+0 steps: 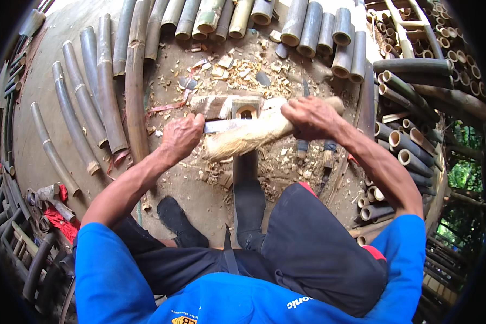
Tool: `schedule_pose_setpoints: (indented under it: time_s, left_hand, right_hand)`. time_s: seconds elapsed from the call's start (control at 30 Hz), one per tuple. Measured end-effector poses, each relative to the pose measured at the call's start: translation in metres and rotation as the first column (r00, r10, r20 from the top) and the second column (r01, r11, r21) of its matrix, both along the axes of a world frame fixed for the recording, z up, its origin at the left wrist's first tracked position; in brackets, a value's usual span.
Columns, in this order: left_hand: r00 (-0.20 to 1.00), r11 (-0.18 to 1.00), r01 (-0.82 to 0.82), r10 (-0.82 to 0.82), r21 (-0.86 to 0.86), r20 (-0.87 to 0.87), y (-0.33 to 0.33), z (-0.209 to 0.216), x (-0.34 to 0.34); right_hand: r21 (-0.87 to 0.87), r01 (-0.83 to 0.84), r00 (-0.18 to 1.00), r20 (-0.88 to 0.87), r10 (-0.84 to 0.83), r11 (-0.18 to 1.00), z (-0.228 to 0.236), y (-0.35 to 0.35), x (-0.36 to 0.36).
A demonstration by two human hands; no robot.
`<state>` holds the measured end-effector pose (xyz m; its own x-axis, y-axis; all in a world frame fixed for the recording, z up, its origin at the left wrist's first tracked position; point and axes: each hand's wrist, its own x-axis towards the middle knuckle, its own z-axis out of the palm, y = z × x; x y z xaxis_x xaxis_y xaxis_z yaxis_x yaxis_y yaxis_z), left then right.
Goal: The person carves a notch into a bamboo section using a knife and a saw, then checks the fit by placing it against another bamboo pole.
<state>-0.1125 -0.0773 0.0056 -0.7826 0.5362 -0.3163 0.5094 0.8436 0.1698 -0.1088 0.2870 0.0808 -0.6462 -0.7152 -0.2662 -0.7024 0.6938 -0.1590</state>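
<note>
My left hand (183,135) is closed at the left end of a straight metal blade (218,126), whose right part is hidden behind a pale, rough-surfaced round piece of wood (248,139). My right hand (311,116) is closed around that wood near its right end, and the wood slants up to the right. Behind the blade is a notched block (247,109) with an arched opening. Another partly whitened wood piece (213,107) lies across at its left. Below the pale wood, a dark tube-like post (245,168) runs toward my foot.
Wood chips (229,70) litter the ground. Long bamboo poles (136,81) lie at the left, and cut bamboo tubes (294,24) line the far side. Stacked bamboo (410,156) stands at the right. Tools (328,159) lie right of the post. My dark-covered feet (181,221) are near.
</note>
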Motion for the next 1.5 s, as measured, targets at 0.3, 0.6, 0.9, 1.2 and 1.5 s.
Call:
schedule_pose_setpoints:
  time_s: [0.3,0.6,0.9,1.2,1.5]
  left_hand:
    - [0.969,0.94,0.035,-0.114,0.34,0.217,-0.022,-0.031,-0.038]
    - [0.928,0.915,0.097,-0.226,0.392,0.296,-0.019,0.024,-0.09]
    - [0.989,0.968,0.057,-0.088,0.246,0.119,-0.037,0.026,-0.072]
    - [0.983,0.967,0.018,-0.063,0.256,0.17,-0.042,0.014,-0.079]
    - [0.977,0.94,0.089,-0.147,0.328,0.155,-0.042,0.008,-0.084]
  right_hand:
    - [0.013,0.073,0.991,-0.112,-0.071,0.997,0.019,0.01,-0.024]
    - [-0.542,0.727,0.624,0.265,-0.735,0.422,0.059,-0.01,0.017]
    - [-0.463,0.739,0.666,0.395,-0.633,0.489,0.049,-0.07,0.061]
    - [-0.247,0.802,0.585,0.509,-0.632,0.544,0.058,-0.089,0.033]
    - [-0.244,0.817,0.57,0.481,-0.666,0.523,0.068,-0.088,0.004]
